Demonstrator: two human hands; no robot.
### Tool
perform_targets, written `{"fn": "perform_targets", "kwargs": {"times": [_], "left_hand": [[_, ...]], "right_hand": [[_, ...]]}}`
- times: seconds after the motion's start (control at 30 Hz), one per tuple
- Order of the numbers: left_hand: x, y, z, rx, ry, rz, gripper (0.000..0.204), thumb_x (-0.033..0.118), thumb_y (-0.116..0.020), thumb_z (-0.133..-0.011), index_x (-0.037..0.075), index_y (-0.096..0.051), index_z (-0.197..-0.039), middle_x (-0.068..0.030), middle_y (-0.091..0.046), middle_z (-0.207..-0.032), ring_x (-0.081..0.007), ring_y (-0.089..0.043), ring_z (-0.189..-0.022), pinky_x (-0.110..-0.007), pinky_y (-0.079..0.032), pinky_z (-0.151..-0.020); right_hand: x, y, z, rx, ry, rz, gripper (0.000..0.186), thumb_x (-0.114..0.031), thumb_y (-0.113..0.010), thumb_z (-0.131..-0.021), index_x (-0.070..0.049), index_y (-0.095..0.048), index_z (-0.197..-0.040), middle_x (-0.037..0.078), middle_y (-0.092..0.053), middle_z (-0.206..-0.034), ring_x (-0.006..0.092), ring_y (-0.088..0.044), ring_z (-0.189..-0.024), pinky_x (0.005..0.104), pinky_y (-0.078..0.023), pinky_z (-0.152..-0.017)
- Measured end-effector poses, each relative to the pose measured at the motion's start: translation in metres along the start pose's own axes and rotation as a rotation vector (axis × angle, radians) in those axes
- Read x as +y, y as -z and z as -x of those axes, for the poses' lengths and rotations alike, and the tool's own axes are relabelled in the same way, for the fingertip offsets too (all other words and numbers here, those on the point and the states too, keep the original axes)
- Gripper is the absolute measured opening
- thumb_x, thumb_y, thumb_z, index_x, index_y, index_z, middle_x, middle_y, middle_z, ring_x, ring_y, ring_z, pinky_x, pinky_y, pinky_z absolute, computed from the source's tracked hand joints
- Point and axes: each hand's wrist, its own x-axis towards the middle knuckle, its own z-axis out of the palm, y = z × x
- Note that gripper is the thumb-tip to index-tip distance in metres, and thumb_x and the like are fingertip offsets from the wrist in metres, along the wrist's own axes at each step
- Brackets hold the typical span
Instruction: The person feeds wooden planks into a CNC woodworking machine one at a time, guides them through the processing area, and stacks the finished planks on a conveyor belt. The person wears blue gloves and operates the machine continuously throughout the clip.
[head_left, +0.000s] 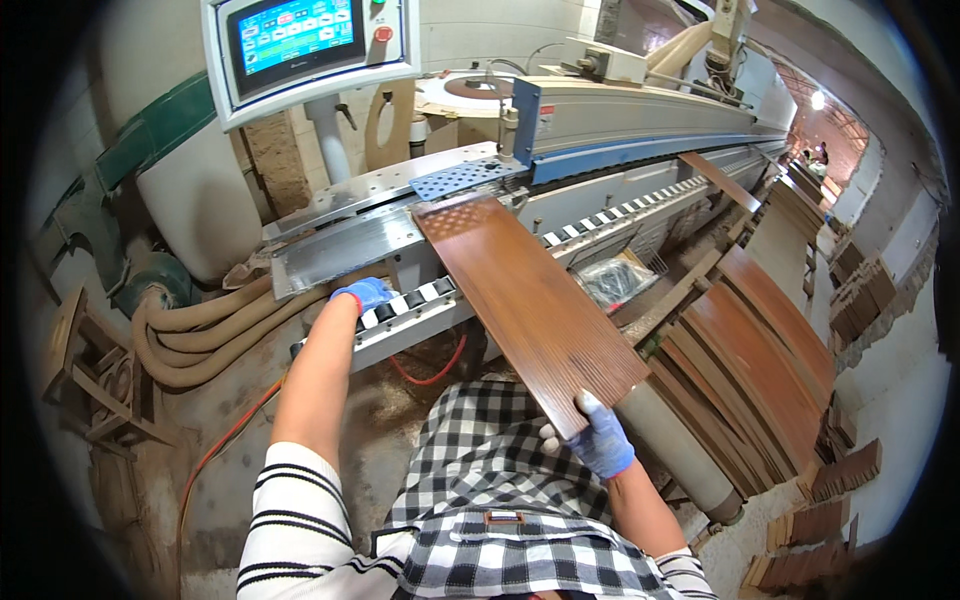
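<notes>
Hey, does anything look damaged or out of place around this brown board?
Nothing looks plainly broken; the brown board in your right hand seems whole. What stands out is the thin red hose trailing loosely across the floor to your left, which might snag a foot.

Thick tan hoses curl near a dark green housing, with a wooden stand to their left. An orange hose crosses the floor. A lamp glows at upper right; wooden strips lie stacked at lower right.
</notes>
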Motion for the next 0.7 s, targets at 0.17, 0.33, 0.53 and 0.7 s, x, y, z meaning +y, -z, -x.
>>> {"fn": "perform_targets", "kwargs": {"times": [0.17,0.33,0.53,0.7], "left_hand": [[-0.001,0.000,-0.001,0.026,-0.034,-0.031,0.045,0.043,-0.052,-0.081,0.006,-0.060,-0.105,-0.0156,-0.061,-0.105,-0.0314,-0.056,-0.098,-0.038,-0.043,-0.084],[0.013,0.003,0.004,0.003,-0.071,-0.055,0.037,0.034,-0.053,-0.082,0.007,-0.059,-0.106,-0.0156,-0.061,-0.105,-0.0316,-0.056,-0.097,-0.038,-0.043,-0.083],[0.018,0.007,0.008,0.000,-0.033,-0.067,0.052,0.049,-0.048,-0.083,0.006,-0.058,-0.110,-0.0165,-0.057,-0.113,-0.0334,-0.052,-0.106,-0.039,-0.041,-0.089],[0.017,0.007,0.003,-0.011,0.029,-0.129,0.055,0.051,-0.047,-0.083,0.005,-0.056,-0.113,-0.0176,-0.055,-0.117,-0.0352,-0.049,-0.110,-0.040,-0.039,-0.092]], "right_hand": [[0.004,-0.026,-0.034,-0.265,-0.140,0.129,0.037,-0.024,-0.065,-0.079,0.001,-0.053,-0.103,0.011,-0.062,-0.083,0.0217,-0.063,-0.073,0.0356,-0.051,-0.075],[0.022,-0.028,-0.040,-0.307,-0.044,0.237,0.039,-0.026,-0.063,-0.081,0.002,-0.055,-0.106,0.010,-0.062,-0.086,0.0160,-0.059,-0.078,0.0298,-0.047,-0.075],[0.029,-0.032,-0.032,-0.174,-0.051,0.448,0.044,-0.032,-0.055,-0.087,0.008,-0.054,-0.108,0.010,-0.063,-0.084,0.0140,-0.059,-0.074,0.0246,-0.047,-0.071],[0.035,-0.017,-0.034,-0.077,0.125,0.329,0.041,-0.030,-0.055,-0.088,0.006,-0.056,-0.105,0.011,-0.063,-0.084,0.0161,-0.060,-0.075,0.0266,-0.048,-0.070]]}}
